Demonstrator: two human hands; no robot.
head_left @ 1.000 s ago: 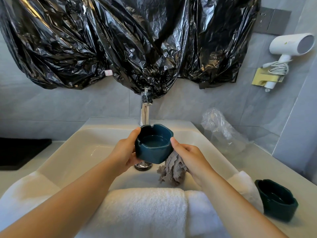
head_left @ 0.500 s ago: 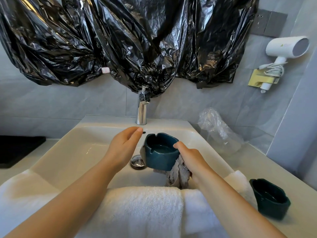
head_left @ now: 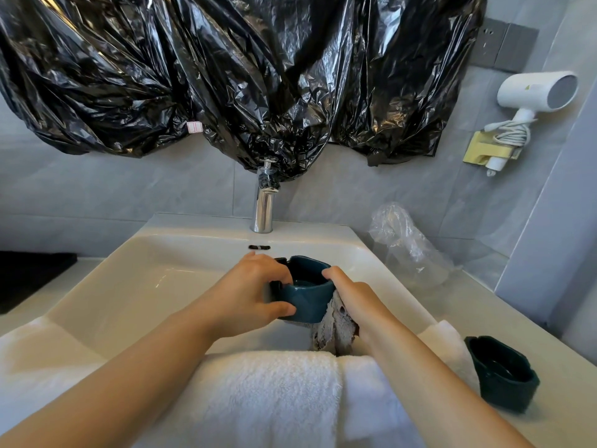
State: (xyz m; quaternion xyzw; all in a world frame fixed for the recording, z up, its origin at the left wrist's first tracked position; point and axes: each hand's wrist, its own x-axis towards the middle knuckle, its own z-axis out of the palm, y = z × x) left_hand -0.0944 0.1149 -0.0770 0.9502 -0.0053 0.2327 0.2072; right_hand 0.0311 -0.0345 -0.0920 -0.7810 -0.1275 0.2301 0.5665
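**Ashtray gets a wipe-down over the sink.** A person holds a teal ashtray (head_left: 307, 302) just above the middle of the sink (head_left: 145, 286). The left hand (head_left: 252, 295) has a closed grip on the ashtray's left side, with the fingers curled over the rim and the thumb against the outer wall. The right hand (head_left: 355, 295) takes the opposite side, thumb hooked over the rim. A grey rag (head_left: 336, 331) is trapped between its palm and the wall and hangs toward the basin; its fingers are hidden. A little water appears to lie inside the ashtray.

The step looks like wiping the outside. It would go best with the left hand bracing and turning the ashtray while the rag works round the wall and under the base. Any tipping should be deliberate, so the water runs into the sink. Wet glazed ceramic is likely slippery, so low over the basin is the safe place.

A folded white towel (head_left: 265, 392) lies along the sink's front edge under both forearms, where drips could reach it. A second ashtray (head_left: 504, 373) sits on the tabletop (head_left: 478, 308) right of the sink. A crumpled clear plastic bag (head_left: 407, 244) lies by the sink's back right corner. The chrome tap (head_left: 265, 208) stands at the sink's back edge, close behind the work. Black plastic sheeting (head_left: 226, 76) hangs on the wall above the sink, with a white hair dryer (head_left: 533, 92) mounted up to the right.
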